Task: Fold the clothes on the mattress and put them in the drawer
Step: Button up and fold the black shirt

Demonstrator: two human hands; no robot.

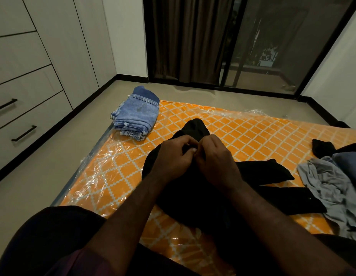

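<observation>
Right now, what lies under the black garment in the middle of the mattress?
The orange diamond-patterned mattress in clear plastic shows around the black garment, which the left hand and right hand pinch. Anything directly beneath the cloth is covered.

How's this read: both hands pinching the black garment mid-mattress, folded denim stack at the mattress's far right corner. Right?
One slip: the head view shows the folded denim stack at the far left corner of the mattress, not the right. The rest holds: left hand and right hand both pinch the black garment mid-mattress.
</observation>
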